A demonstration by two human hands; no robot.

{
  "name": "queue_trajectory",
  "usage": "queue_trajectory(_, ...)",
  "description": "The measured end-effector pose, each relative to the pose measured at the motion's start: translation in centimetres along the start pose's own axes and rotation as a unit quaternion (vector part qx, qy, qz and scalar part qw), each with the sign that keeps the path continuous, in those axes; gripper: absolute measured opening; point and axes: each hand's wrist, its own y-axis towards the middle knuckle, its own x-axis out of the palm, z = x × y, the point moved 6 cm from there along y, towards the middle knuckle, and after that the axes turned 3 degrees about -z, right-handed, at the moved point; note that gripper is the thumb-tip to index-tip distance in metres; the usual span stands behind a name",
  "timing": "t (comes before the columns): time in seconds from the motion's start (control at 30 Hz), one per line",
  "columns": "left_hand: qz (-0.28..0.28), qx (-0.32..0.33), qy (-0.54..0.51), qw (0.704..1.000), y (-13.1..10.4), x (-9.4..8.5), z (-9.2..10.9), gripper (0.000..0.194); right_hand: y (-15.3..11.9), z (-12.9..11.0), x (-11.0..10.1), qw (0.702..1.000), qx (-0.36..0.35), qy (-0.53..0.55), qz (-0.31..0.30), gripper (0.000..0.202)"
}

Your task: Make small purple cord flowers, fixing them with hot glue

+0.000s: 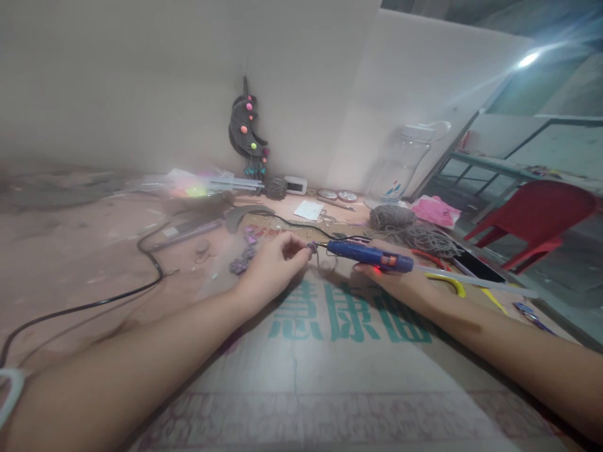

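My right hand point(393, 277) is wrapped round a blue glue gun point(362, 253), whose red light glows underneath and whose clear glue stick point(475, 280) sticks out at the back. The gun's metal nozzle points left and meets a small purple-grey piece point(311, 248). That piece is pinched between the thumb and fingers of my left hand point(277, 262); its exact kind is too small to tell. A thin grey strand point(325, 267) hangs below it. Just left of my left hand lie several purple-grey knotted pieces point(242, 258) on a printed sheet point(301, 370).
A black cord point(108, 301) crosses the table's left side. Grey yarn point(393, 218), a phone point(475, 263), yellow-handled scissors point(455, 285) and a clear jug point(400, 163) stand or lie to the right. A grey crescent ornament point(242, 129) hangs on the wall. A red chair point(541, 213) stands beyond.
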Motion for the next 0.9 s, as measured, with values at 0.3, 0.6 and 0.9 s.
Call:
queue_trajectory(0.3, 0.002, 0.003, 0.003, 1.000, 0.1, -0.1, -0.1, 0.019, 0.0, -0.5, -0.1, 1.000, 0.006, -0.015, -0.012, 0.017)
queue_trajectory(0.6, 0.012, -0.003, -0.014, 1.000, 0.2, -0.2, -0.2, 0.020, 0.0, -0.4, 0.1, 1.000, -0.008, 0.002, -0.018, 0.019)
queue_trajectory(0.9, 0.026, -0.024, -0.050, 0.998, 0.6, -0.3, -0.9, 0.022, 0.6, 0.8, -0.6, 0.992, 0.073, 0.103, -0.003, 0.035)
